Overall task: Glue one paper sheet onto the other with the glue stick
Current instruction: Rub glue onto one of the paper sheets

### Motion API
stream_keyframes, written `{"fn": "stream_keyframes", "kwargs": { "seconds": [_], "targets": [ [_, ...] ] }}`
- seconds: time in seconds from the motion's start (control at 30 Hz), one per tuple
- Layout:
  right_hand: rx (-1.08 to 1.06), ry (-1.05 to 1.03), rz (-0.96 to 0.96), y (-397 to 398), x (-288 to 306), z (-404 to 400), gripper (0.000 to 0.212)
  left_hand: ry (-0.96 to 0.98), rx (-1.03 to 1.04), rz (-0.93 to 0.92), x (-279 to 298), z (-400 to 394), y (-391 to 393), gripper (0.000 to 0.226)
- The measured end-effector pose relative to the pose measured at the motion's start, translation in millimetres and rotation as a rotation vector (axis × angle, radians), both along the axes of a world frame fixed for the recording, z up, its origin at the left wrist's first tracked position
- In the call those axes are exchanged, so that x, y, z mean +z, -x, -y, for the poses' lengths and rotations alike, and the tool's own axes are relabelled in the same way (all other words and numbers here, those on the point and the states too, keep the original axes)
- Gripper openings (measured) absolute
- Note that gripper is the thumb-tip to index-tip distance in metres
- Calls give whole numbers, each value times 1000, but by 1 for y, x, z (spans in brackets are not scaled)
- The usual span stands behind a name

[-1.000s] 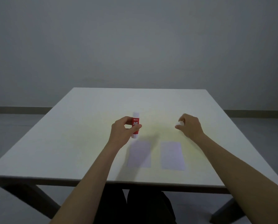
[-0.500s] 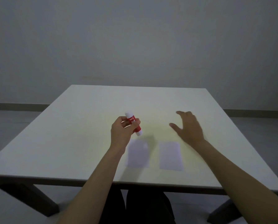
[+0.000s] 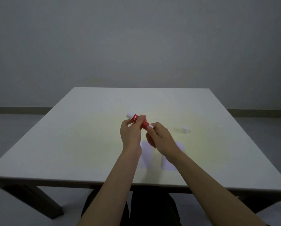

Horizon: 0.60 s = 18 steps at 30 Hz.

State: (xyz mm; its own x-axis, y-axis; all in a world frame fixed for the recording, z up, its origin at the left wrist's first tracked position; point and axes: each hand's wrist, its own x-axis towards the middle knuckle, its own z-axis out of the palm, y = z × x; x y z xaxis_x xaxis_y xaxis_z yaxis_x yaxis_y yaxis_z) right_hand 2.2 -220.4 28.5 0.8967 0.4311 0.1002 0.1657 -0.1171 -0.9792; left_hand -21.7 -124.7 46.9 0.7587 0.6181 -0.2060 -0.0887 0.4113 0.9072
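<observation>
The red glue stick (image 3: 137,120) with white ends is held tilted above the table. My left hand (image 3: 131,133) grips its red body. My right hand (image 3: 159,138) pinches its white lower end. Its white cap (image 3: 184,129) stands on the table to the right, apart from both hands. Two small white paper sheets lie side by side near the front edge: the left sheet (image 3: 146,156) and the right sheet (image 3: 169,165). My wrists hide part of each.
The white table (image 3: 71,144) spans the view, with its front edge near me and dark legs below. A plain grey wall stands behind it. My dark-clad legs show under the table.
My right hand left the cap standing on the table and came left to take the glue stick's lower end. My left hand tilted the stick.
</observation>
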Motion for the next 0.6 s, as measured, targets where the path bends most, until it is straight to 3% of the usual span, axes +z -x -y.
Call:
{"fn": "stream_keyframes", "kwargs": {
  "seconds": [0.1,0.17,0.2,0.27,0.4,0.47,0.53,0.6],
  "targets": [
    [-77,-165,-396,1,-4,1,39,-44,-68,0,-3,8,4,27],
    [-55,-259,-732,-2,2,5,38,-76,-106,-4,-4,11,6,36],
    [-38,-272,-810,-3,5,8,38,-74,-125,6,-5,11,8,39],
    [-33,-211,-728,-4,6,11,43,-38,-144,32,-7,10,9,37],
    [-115,32,24,6,-1,7,24,45,-100,48,-4,5,8,22],
    [-167,122,192,9,-4,4,23,50,-102,59,-3,7,9,22],
    [-215,113,87,10,-3,3,38,-2,-125,80,-4,11,12,26],
    [-200,-43,-344,8,4,5,47,-83,-174,109,-6,13,14,28]
  ]
}}
